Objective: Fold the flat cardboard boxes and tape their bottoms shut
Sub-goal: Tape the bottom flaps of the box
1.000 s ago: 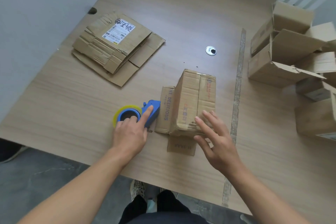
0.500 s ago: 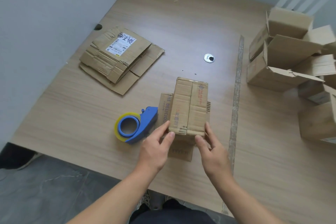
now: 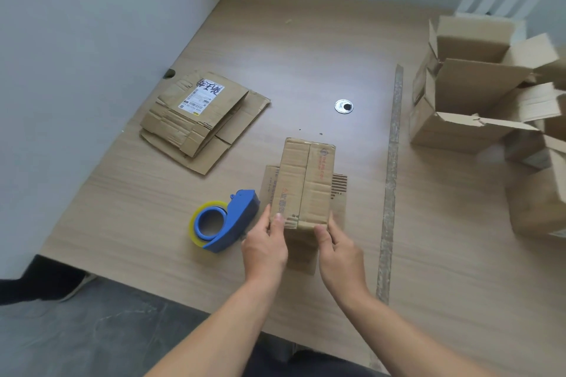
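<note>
Matt creased cardboard box [image 3: 307,184], worn flat cardboard [image 3: 202,115] with glossy paper label [image 3: 200,96], pale matt woodgrain table [image 3: 306,49], blue plastic dispenser [image 3: 234,223], glossy yellowish tape [image 3: 196,225], shiny metal grommet [image 3: 343,106]

A wooden table [image 3: 306,49] carries the box [image 3: 306,180], gripped at its near end by the left hand [image 3: 265,249] and right hand [image 3: 340,254]. A tape dispenser [image 3: 223,223] lies just left of the grip. Flat cardboard [image 3: 199,119] lies farther left and beyond. A grommet [image 3: 343,106] is beyond, a seam [image 3: 392,177] right, and open boxes [image 3: 468,95] past it.
</note>
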`<state>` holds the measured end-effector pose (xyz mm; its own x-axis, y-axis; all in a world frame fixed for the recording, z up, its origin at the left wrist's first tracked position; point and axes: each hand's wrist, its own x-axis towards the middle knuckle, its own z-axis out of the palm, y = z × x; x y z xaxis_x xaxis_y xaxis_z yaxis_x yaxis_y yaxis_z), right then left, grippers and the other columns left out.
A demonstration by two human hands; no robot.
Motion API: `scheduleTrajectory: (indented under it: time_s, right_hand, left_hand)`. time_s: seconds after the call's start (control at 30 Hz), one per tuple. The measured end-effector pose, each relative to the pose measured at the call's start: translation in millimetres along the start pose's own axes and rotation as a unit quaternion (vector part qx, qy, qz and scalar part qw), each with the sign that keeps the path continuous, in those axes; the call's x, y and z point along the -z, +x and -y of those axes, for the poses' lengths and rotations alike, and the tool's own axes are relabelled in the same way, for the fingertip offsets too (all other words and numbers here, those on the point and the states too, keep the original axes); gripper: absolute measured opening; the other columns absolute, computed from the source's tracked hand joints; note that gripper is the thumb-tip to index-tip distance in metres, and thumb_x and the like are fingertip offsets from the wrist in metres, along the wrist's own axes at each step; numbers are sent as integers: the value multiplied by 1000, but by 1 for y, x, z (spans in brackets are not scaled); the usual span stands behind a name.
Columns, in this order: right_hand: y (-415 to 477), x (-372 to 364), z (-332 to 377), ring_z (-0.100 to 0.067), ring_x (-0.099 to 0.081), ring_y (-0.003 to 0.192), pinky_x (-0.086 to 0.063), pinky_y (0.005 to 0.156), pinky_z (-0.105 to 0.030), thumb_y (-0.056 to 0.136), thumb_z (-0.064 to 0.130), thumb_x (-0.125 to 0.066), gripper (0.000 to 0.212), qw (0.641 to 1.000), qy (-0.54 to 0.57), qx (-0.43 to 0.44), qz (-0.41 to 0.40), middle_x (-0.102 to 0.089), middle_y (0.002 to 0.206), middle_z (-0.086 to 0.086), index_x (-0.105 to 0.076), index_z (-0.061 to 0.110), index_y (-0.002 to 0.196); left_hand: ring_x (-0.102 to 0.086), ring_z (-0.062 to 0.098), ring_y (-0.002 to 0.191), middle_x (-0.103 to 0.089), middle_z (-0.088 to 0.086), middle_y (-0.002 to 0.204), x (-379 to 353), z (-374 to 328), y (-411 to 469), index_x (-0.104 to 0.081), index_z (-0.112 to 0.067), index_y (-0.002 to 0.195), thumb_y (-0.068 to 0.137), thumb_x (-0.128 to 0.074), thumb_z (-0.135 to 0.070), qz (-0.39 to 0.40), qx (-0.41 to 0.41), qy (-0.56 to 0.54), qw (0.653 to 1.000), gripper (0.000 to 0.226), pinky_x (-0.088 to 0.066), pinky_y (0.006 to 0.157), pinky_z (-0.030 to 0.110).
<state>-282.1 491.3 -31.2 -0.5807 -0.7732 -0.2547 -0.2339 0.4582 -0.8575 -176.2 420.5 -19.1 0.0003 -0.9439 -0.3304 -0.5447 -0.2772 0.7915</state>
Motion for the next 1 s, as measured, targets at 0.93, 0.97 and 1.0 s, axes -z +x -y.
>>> scheduleTrajectory:
  time_s: [0.93, 0.97, 1.0]
  right_hand:
    - [42, -1, 15, -22, -59, 79, -54, 85, -54, 100, 45, -44, 45, 985, 60, -161, -25, -65, 78, -1, -69, 12, 84]
    - [43, 0, 16, -21, -58, 77, -55, 85, -54, 100, 46, -45, 45, 985, 61, -159, -24, -64, 76, 0, -70, 13, 84]
    - [42, 0, 16, -20, -58, 77, -55, 86, -52, 100, 46, -45, 44, 985, 65, -159, -19, -65, 76, 2, -71, 15, 84]
  left_hand:
    - [-58, 16, 115, -66, -9, 122, 6, -13, 29, -64, -31, 129, 101, -48, -40, 91, 176, -203, 959, 34, -45, 107, 45]
    - [-56, 16, 119, -64, -9, 125, 6, -14, 28, -62, -31, 131, 102, -46, -41, 100, 176, -214, 956, 35, -42, 109, 46]
    - [-54, 16, 122, -62, -9, 129, 6, -13, 28, -60, -31, 134, 103, -44, -42, 109, 172, -219, 954, 36, -40, 112, 46]
